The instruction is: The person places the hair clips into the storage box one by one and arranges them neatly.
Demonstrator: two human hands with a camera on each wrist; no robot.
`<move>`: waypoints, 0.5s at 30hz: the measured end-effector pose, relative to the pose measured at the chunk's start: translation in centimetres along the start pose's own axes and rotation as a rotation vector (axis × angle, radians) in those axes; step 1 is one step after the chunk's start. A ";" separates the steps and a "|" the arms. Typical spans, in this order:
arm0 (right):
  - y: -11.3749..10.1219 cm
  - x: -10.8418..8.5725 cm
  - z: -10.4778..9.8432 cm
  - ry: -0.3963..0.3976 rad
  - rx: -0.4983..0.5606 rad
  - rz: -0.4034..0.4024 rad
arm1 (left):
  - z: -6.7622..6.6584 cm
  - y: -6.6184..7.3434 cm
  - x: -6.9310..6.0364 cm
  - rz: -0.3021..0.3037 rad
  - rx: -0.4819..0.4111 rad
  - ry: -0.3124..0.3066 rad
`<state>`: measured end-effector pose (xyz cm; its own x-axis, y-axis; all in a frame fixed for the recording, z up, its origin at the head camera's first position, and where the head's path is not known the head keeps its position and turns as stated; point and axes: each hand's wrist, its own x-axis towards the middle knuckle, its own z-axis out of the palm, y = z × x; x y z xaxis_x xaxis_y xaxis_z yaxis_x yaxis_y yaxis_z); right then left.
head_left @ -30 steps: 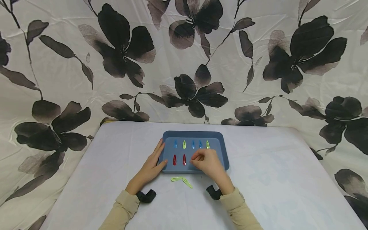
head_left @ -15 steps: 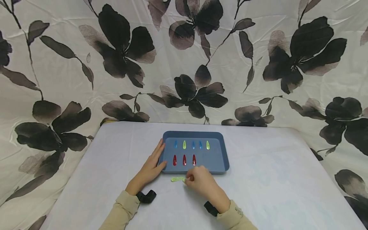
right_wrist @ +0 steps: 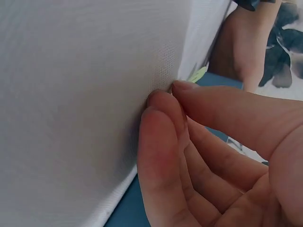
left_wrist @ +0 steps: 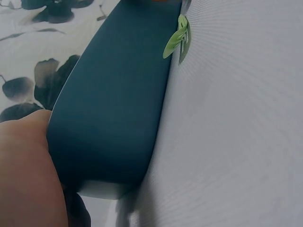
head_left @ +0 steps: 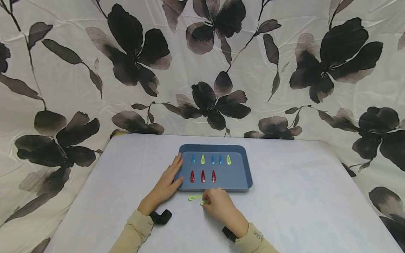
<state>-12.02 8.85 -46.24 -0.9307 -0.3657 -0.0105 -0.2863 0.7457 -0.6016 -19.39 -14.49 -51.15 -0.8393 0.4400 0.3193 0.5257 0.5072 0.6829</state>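
Observation:
My left hand lies with extended fingers along the left rim of a blue tray. In front of the tray, my right hand pinches a green snap hair clip at the table surface; the fingers hide most of it. A second green clip lies just to its left on the cloth. Inside the tray, red clips form the near row. Blue clips and green clips make up the far row. The right wrist view shows thumb and fingertips meeting.
A white cloth covers the table around the tray. Behind it hangs a pale curtain with dark flowers. The tray wall fills much of the left wrist view.
My right hand has moved from over the tray to the table in front and now pinches a green clip. A third red clip lies uncovered in the near row. The left hand stays put.

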 end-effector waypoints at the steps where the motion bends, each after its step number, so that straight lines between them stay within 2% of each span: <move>1: 0.0 0.0 0.0 -0.003 0.003 -0.002 | 0.0 0.0 0.0 0.001 -0.006 0.002; 6: 0.2 0.0 0.0 -0.034 0.043 -0.007 | 0.0 0.0 0.0 0.004 -0.032 0.013; 15: 0.3 -0.1 -0.4 -0.165 0.134 -0.001 | 0.0 0.0 0.1 0.005 -0.052 0.020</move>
<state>-12.10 9.30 -46.08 -0.8772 -0.4610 -0.1343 -0.2438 0.6686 -0.7025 -19.45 -14.48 -51.15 -0.8397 0.4274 0.3350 0.5222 0.4661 0.7141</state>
